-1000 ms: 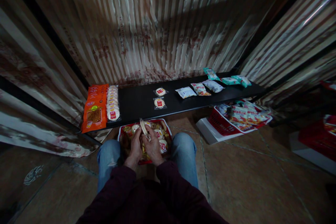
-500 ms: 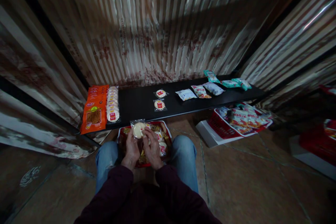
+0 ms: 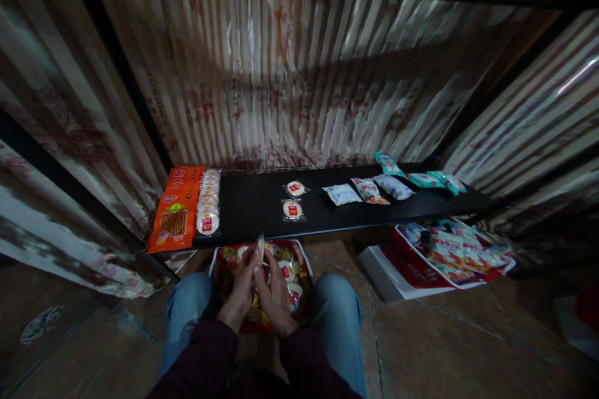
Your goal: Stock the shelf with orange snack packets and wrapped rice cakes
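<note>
Seen edge-on, a wrapped round white cracker [image 3: 261, 248] stands upright between my two hands. My left hand [image 3: 246, 280] grips it from the left side. Fingers of my right hand [image 3: 274, 290] close on it from the right. Directly below is a red basket [image 3: 305, 255] between my knees, holding more wrapped round crackers [image 3: 286, 270] and gold-coloured packets. On the black shelf [image 3: 250, 206] in front, two wrapped crackers [image 3: 292, 209] lie one behind the other. To the left, a row of overlapping crackers [image 3: 208, 206] lies beside an orange snack bag [image 3: 176, 209].
Several small white and printed packets [image 3: 369, 191] lie on the shelf's right part, with teal packets [image 3: 425, 180] farther right. Below stands a red basket of snack bags [image 3: 416, 268] beside a white box face [image 3: 384, 274]. Dark metal posts [image 3: 126, 68] frame the shelf.
The cracker in my hands has turned from face-up to edge-on, and my hands have come closer together. The camera view has tilted up, so the scene sits lower.
</note>
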`<state>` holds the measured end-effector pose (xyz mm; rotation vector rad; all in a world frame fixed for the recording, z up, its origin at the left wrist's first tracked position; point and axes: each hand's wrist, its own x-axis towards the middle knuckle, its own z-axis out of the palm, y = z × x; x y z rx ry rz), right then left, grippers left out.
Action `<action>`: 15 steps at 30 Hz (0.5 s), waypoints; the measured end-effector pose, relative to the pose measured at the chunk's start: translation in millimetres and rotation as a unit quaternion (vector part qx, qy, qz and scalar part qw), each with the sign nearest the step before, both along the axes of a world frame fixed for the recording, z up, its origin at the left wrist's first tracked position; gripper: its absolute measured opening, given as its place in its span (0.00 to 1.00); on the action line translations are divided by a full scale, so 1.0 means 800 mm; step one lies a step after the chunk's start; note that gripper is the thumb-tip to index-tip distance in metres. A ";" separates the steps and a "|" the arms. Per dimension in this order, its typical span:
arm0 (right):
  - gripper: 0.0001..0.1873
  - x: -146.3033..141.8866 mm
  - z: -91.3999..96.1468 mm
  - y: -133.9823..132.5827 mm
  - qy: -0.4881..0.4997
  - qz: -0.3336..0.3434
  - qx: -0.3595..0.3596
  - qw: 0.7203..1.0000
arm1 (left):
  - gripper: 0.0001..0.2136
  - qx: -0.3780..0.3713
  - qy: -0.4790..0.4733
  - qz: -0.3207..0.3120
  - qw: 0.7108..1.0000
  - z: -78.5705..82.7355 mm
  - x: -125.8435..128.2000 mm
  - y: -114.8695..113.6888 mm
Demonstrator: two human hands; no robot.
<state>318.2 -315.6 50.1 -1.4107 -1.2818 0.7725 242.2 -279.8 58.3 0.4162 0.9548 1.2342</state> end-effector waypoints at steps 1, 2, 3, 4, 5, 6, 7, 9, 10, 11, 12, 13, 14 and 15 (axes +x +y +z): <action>0.27 0.000 -0.001 0.001 0.017 0.005 -0.004 1.000 | 0.23 0.009 0.013 -0.005 1.000 0.002 0.001 0.001; 0.27 0.000 -0.002 0.003 0.035 0.013 -0.008 0.999 | 0.24 0.014 0.025 -0.009 1.000 0.003 0.001 0.002; 0.27 0.000 -0.002 0.004 0.053 0.022 -0.010 0.998 | 0.24 0.015 0.035 -0.011 0.999 0.004 0.001 0.004; 0.27 -0.001 -0.001 0.006 0.071 0.032 -0.011 0.997 | 0.25 0.012 0.046 -0.010 0.999 0.004 0.001 0.006; 0.26 -0.001 0.001 0.009 0.086 0.040 -0.011 0.995 | 0.25 0.009 0.056 -0.006 0.998 0.003 0.001 0.008; 0.26 -0.001 0.004 0.011 0.099 0.046 -0.011 0.994 | 0.25 0.009 0.066 0.000 0.998 0.001 0.001 0.010; 0.26 -0.001 0.006 0.014 0.109 0.049 -0.010 0.993 | 0.25 0.013 0.076 0.006 0.997 -0.001 0.001 0.013; 0.25 -0.001 0.012 0.020 0.119 0.053 -0.005 0.991 | 0.24 0.031 0.096 0.015 0.995 -0.006 0.000 0.017; 0.25 0.000 0.015 0.024 0.120 0.053 -0.004 0.991 | 0.24 0.043 0.104 0.016 0.994 -0.009 -0.001 0.020; 0.24 0.000 0.017 0.027 0.118 0.051 -0.004 0.992 | 0.24 0.054 0.111 0.016 0.992 -0.011 -0.002 0.023; 0.23 0.002 0.019 0.031 0.116 0.047 -0.006 0.992 | 0.23 0.062 0.118 0.017 0.991 -0.014 -0.003 0.026; 0.23 0.003 0.020 0.035 0.114 0.041 -0.009 0.993 | 0.23 0.069 0.125 0.019 0.990 -0.016 -0.005 0.030; 0.23 0.004 0.020 0.040 0.114 0.034 -0.013 0.993 | 0.22 0.079 0.132 0.021 0.988 -0.017 -0.006 0.034; 0.23 0.006 0.020 0.045 0.116 0.029 -0.017 0.993 | 0.22 0.089 0.140 0.024 0.986 -0.019 -0.008 0.038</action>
